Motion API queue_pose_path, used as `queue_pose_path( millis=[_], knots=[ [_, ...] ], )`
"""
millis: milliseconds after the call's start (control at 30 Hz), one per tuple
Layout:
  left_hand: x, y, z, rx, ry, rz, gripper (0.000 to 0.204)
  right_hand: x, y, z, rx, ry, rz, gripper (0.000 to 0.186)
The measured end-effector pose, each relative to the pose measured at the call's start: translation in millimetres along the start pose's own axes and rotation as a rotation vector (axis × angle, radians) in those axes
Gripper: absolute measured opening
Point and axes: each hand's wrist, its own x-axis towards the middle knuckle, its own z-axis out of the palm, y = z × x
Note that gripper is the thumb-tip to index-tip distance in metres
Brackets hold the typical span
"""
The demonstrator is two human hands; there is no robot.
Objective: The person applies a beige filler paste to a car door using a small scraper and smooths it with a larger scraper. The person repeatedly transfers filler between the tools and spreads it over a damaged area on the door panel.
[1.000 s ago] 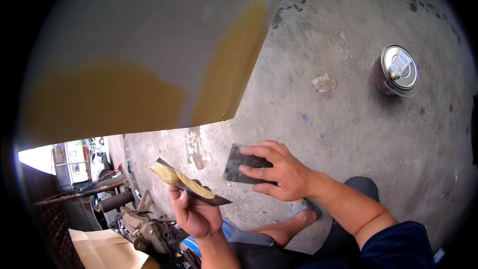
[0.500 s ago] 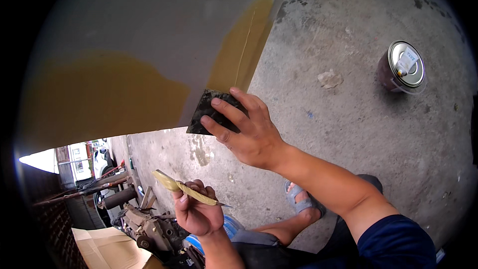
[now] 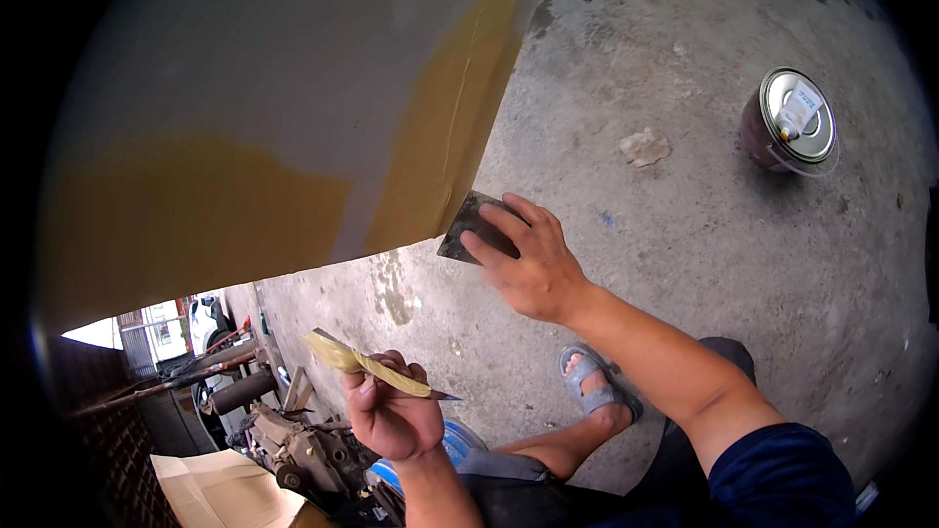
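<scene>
My right hand (image 3: 540,269) grips a dark square putty spreader (image 3: 458,231), fingers spread across its face, at the lower right corner of a grey panel (image 3: 264,39). Yellow-brown filler coats the panel's right edge (image 3: 425,127), with a thin raised ridge along it, and a wide patch at its lower left (image 3: 196,220). Lower down, my left hand (image 3: 401,422) is closed palm-up on a thin plate seen nearly edge-on, carrying yellow filler (image 3: 339,356). Its dark pointed end (image 3: 448,397) sticks out past the fingers.
A lidded metal can (image 3: 758,132) with a wire handle stands on the concrete floor at right, a white tube (image 3: 801,111) on its lid. A pale flat lump (image 3: 645,147) lies nearby. Greasy machine parts (image 3: 298,450) and cardboard (image 3: 220,489) are at lower left. My sandalled foot (image 3: 592,381) is below.
My right hand has moved the spreader right and slightly down, off the panel's face to its corner. More smoothed filler shows where it was. My left hand has hardly moved.
</scene>
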Motion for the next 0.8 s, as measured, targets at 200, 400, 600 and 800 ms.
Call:
queue_pose_path(
  millis=[200, 400, 600, 800],
  knots=[
    [-1.0, -13.0, 5.6, 0.007, 0.077, -0.026, 0.047, -4.8, -49.6, -67.0, 0.984, -0.166, 0.204, 0.051],
    [1.6, -12.5, 10.1, 0.021, 0.064, 0.020, 0.038, -9.5, -10.2, -66.0, 0.595, -0.260, 0.025, 0.043],
    [4.9, -11.4, 3.8, -0.007, 0.065, 0.031, 0.034, 83.2, 72.1, -51.7, 0.120, 0.136, 0.205, 0.057],
    [29.8, -7.3, 9.2, 0.024, -0.111, 0.099, 0.020, 155.9, 110.4, -59.4, -0.012, 0.141, 0.259, 0.054]
  ],
)
